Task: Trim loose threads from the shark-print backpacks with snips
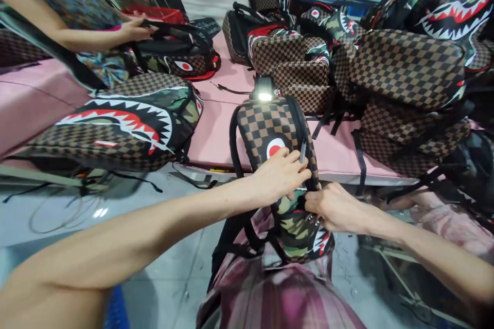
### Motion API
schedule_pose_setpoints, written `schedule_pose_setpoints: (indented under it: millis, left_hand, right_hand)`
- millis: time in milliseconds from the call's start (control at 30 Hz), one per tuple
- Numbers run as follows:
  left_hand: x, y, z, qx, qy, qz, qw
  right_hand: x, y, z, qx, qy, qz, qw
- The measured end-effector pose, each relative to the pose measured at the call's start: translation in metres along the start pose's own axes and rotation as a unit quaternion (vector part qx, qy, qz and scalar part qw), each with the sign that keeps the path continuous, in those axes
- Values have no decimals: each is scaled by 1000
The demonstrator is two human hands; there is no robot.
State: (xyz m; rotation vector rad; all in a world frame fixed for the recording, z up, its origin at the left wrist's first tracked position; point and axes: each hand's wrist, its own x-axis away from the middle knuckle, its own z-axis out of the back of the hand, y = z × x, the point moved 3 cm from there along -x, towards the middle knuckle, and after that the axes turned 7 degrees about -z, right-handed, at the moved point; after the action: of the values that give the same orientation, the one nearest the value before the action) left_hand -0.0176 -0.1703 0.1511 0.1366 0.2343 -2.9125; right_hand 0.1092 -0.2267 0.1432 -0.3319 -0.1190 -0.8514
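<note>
A brown-and-black checkered backpack (266, 123) with a red-and-white eye and a camouflage lower part stands tilted between the table edge and my lap. My left hand (283, 175) lies across its side, fingers curled onto the black zipper edge. A slim grey metal piece (303, 151) sticks up by those fingers; I cannot tell whether it is held. Lower on the same edge, my right hand (334, 206) is closed in a pinch on the bag's side near the camouflage panel. What lies inside that pinch is hidden.
On the pink table (216, 139), a shark-mouth backpack (127, 123) lies at left and several checkered bags (409, 67) are piled at right. Across the table, another person's hand (137, 31) rests on a dark bag (181, 51). A bright light (264, 96) shines behind my backpack.
</note>
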Motion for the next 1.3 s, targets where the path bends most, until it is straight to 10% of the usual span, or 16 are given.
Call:
schedule_pose_setpoints:
  millis: [233,633,800,900,1033,1300]
  left_hand:
    - [0,5,-12,-61,87,36,994]
    - [37,13,-2,46,300,-62,951]
    - [73,40,-32,201,343,198,896]
    - [77,67,-64,415,274,365,787]
    - [67,86,-79,541,286,433,662]
    - [65,81,-73,541,306,408,669]
  right_hand:
    - [14,1,-24,-203,121,49,970]
    - [33,12,-35,-217,177,1,960]
    - [45,25,-41,-267,222,-42,937]
    - [50,28,-44,-272,243,-56,930]
    - [51,21,-41,-240,244,-69,937]
    - [63,-17,-9,-82,275,-172,942]
